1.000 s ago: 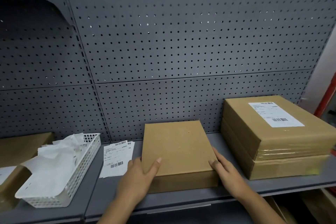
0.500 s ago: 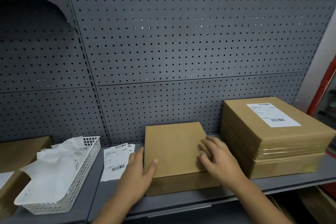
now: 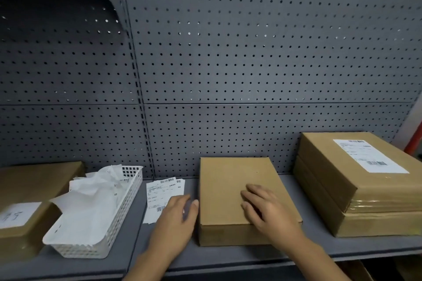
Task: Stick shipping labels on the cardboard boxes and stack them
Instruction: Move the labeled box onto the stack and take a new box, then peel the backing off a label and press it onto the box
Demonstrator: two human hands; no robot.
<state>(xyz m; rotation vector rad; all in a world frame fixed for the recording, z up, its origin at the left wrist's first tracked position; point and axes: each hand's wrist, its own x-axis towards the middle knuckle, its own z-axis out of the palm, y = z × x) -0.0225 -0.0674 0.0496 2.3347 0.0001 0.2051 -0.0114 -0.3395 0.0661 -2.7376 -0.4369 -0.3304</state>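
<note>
Dim, even light; soft blur throughout, wide-angle bending at edges.

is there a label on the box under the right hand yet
No, the middle box under the right hand shows a bare brown top.

Grey perforated back panel [image 3: 251, 52] across most of the frame, grey metal shelf [image 3: 228, 254] along the bottom, white plastic basket [image 3: 123, 212] at lower left holding crumpled white paper [image 3: 91, 212], red post [image 3: 414, 137] at the right edge

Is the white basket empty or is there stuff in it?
Not empty. The white basket is full of crumpled white paper, which piles up above its rim.
</note>
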